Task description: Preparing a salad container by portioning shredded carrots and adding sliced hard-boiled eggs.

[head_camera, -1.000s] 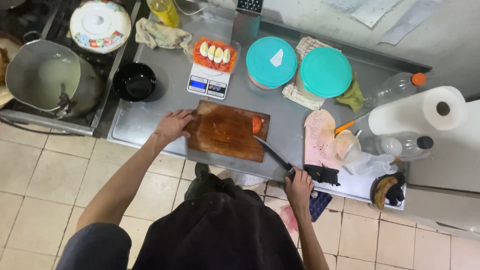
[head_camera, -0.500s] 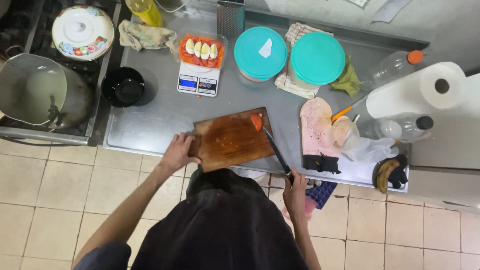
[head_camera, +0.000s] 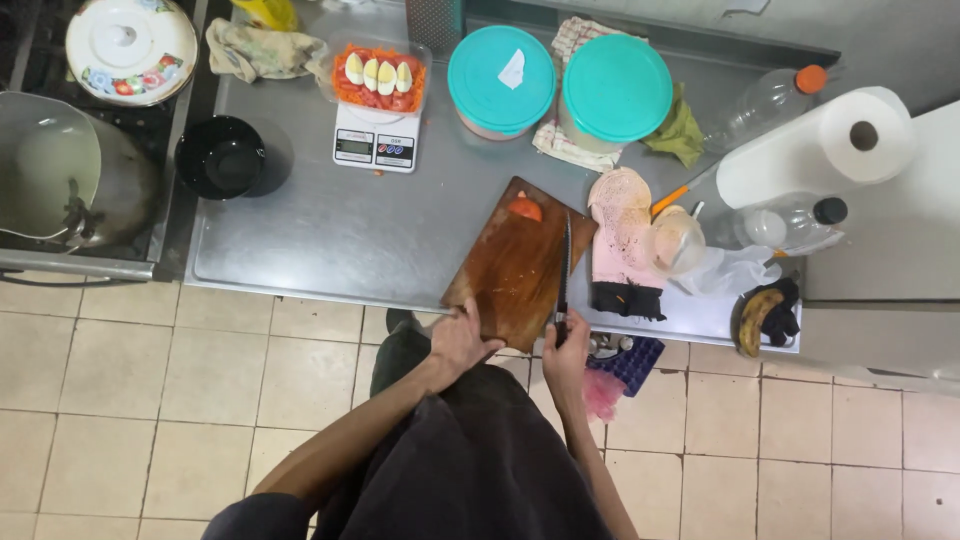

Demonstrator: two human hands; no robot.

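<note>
Floor point(head_camera: 150, 400): square beige tiles with dark grout lines, running under a stainless steel counter point(head_camera: 330, 230) with a raised rear lip. Gas stove point(head_camera: 40, 250) abuts the counter on one side, a white appliance point(head_camera: 900, 250) on the other. Lighting is even and dim, with soft glare on the steel.

Two teal-lidded tubs point(head_camera: 557, 85) behind; kitchen scale point(head_camera: 374, 140) bearing egg salad; black bowl point(head_camera: 220, 157); paper towel roll point(head_camera: 815, 150)

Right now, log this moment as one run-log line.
left hand: grips cutting board near edge | right hand: holds knife, blade over board | tomato piece: far corner
</note>
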